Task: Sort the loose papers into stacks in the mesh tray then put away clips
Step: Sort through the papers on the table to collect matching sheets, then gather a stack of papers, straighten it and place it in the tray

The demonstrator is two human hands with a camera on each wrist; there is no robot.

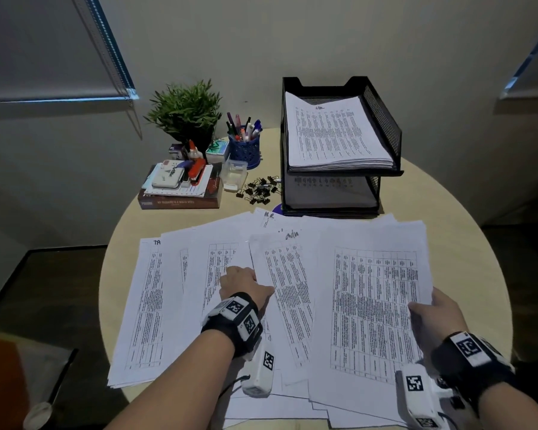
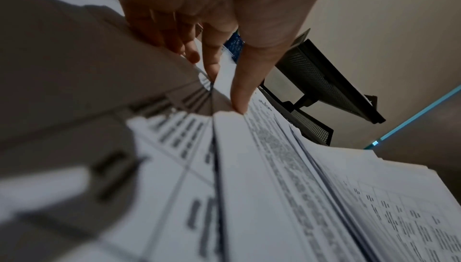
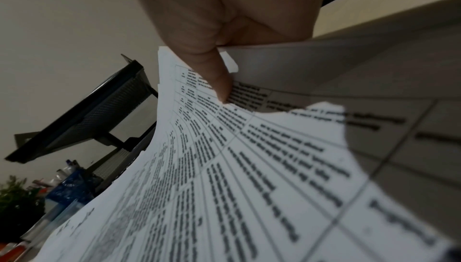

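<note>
Head view shows loose papers [image 1: 280, 305] fanned across the round worktop [image 1: 466, 231], in front of the mesh tray [image 1: 382, 119] and binder clips [image 1: 258, 189]. Left hand [image 1: 243, 282] pinches a sheet's edge; right hand [image 1: 435, 318] grips the rightmost sheaf.

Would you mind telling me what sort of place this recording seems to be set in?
Most likely an office or home-office corner. A round table carries a two-tier black mesh tray stacked with printed sheets, a blue pen holder full of pens, and a pile of binder clips, with window blinds on the walls behind.
</note>
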